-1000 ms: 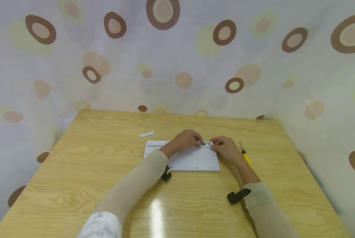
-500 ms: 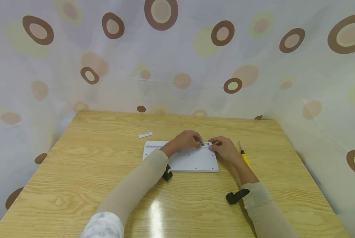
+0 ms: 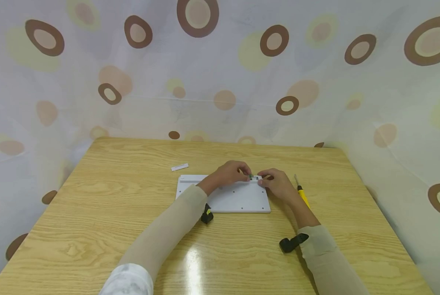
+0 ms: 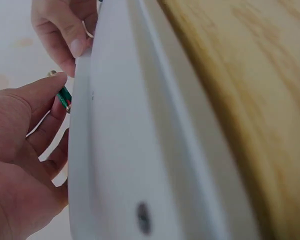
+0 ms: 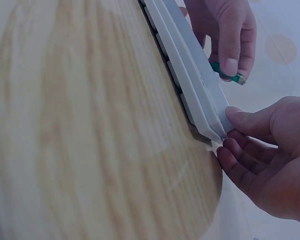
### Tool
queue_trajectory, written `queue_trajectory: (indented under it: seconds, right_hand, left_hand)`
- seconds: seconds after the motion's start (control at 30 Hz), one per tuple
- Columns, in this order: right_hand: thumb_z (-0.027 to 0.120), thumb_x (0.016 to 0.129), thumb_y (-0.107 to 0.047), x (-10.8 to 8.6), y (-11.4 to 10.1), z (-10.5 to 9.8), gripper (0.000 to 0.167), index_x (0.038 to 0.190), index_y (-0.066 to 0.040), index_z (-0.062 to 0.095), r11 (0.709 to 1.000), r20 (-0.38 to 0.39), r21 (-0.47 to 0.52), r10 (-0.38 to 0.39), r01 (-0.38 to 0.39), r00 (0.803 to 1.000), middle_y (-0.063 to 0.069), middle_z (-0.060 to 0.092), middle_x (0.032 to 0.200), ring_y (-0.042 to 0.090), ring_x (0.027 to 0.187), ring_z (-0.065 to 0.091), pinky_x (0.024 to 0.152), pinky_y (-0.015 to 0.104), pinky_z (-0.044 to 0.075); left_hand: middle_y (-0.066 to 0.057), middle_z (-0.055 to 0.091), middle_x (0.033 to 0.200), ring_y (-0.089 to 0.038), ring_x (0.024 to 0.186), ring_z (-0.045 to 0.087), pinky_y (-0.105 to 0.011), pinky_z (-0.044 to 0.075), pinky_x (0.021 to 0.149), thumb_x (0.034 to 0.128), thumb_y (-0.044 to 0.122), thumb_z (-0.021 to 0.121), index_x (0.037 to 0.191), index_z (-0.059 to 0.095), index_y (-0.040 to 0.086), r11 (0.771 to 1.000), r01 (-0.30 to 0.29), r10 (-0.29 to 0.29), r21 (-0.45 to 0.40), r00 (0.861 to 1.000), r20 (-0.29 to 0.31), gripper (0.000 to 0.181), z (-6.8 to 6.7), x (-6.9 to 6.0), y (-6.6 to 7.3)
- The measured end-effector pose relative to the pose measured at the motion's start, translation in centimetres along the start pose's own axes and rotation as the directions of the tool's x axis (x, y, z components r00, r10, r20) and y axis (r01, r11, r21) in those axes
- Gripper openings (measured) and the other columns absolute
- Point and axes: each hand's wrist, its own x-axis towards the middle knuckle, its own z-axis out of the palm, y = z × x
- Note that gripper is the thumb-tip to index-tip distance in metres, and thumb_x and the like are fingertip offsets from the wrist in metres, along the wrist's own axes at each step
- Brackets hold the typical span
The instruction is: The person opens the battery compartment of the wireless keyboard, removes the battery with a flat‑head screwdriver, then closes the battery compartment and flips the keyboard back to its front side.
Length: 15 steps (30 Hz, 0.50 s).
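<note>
A white keyboard (image 3: 238,200) lies face down on the table, its keys showing along the underside in the right wrist view. My left hand (image 3: 232,172) pinches a small green battery (image 5: 229,74) with a metal end between thumb and fingers. It holds the battery at the open battery slot (image 3: 257,178) by the keyboard's far edge. At the far right corner, my right hand (image 3: 280,185) grips the keyboard, with the thumb on top and fingers at the edge. Whether another battery sits in the slot cannot be seen.
A yellow-handled screwdriver (image 3: 303,196) lies right of the keyboard, close to my right forearm. Beyond the keyboard's far left corner is a thin white strip (image 3: 179,167), like a battery cover. A patterned curtain (image 3: 205,110) hangs behind the wooden table (image 3: 131,184).
The green battery has come up slightly from the slot in my left hand's fingers. My right hand keeps its grip on the corner. The head view has shifted a little.
</note>
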Motion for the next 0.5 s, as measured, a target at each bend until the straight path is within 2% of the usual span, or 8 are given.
queue_trajectory:
  seconds: [0.13,0.27,0.5]
  right_hand:
    - [0.064,0.100,-0.021,-0.1,-0.1,0.1,0.035,0.131,-0.006,0.063,1.000,0.004,0.006,-0.006,0.006,1.000,0.016,0.060,0.132,0.031,0.113,0.059,0.092,0.041,0.051]
    - [0.064,0.100,-0.021,-0.2,-0.1,0.1,0.035,0.132,-0.006,0.063,1.000,0.003,0.004,-0.008,0.008,1.000,0.016,0.060,0.131,0.031,0.113,0.059,0.094,0.043,0.051]
    - [0.063,0.101,-0.023,-0.1,0.1,0.1,0.036,0.133,-0.007,0.063,1.000,0.002,0.003,-0.011,0.011,1.000,0.015,0.061,0.130,0.030,0.111,0.059,0.091,0.040,0.050]
  left_hand:
    - [0.003,0.069,0.109,-0.013,0.096,0.061,-0.028,0.049,0.081,0.0978,0.025,0.068,0.114,0.070,0.018,0.999,-0.036,0.035,-0.021,0.999,-0.019,0.018,-0.7,-0.2,-0.1]
    - [0.001,0.069,0.110,-0.014,0.100,0.062,-0.031,0.051,0.086,0.0976,0.022,0.069,0.114,0.070,0.016,0.998,-0.055,0.054,-0.025,0.998,-0.029,0.017,-1.5,-0.4,0.0]
    - [-0.001,0.068,0.111,-0.016,0.104,0.062,-0.033,0.051,0.092,0.0973,0.018,0.068,0.113,0.069,0.014,0.999,-0.033,0.033,-0.023,0.999,-0.022,0.016,-2.6,-0.8,-0.5]
